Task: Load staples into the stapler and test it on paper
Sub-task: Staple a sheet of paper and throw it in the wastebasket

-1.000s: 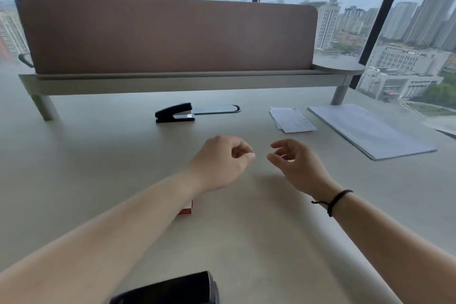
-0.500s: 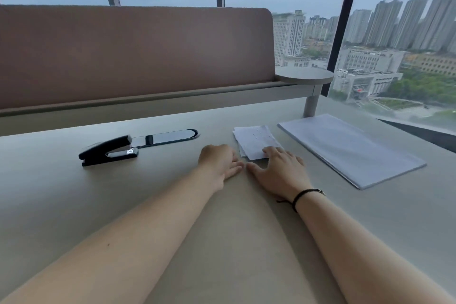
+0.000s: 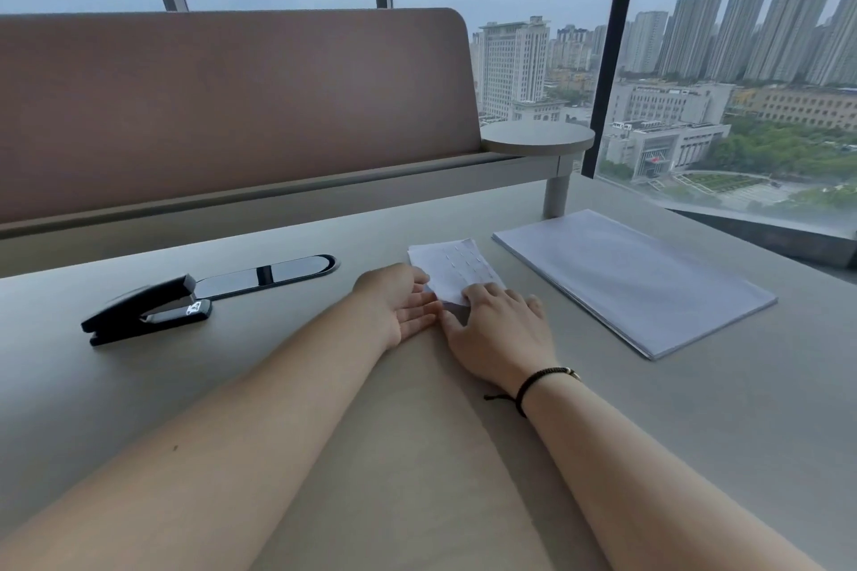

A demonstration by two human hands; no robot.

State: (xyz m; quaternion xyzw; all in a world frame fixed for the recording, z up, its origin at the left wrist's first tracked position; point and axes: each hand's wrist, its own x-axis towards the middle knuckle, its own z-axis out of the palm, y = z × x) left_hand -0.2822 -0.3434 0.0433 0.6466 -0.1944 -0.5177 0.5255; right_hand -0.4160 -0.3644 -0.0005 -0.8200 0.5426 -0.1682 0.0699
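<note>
both hands, left hand (image 3: 402,306) and right hand (image 3: 498,329), lie flat with spread fingers on the small stapled paper (image 3: 457,267) at centre frame; stapler (image 3: 146,308) sits well apart, left.

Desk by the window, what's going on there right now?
A person is seated at a grey desk with both hands on a small stack of paper slips that already shows rows of staples. The left hand lies palm up at its near corner, and the right hand presses down on its near edge. The black stapler sits untouched to the left, and a bigger paper stack lies to the right.
</note>
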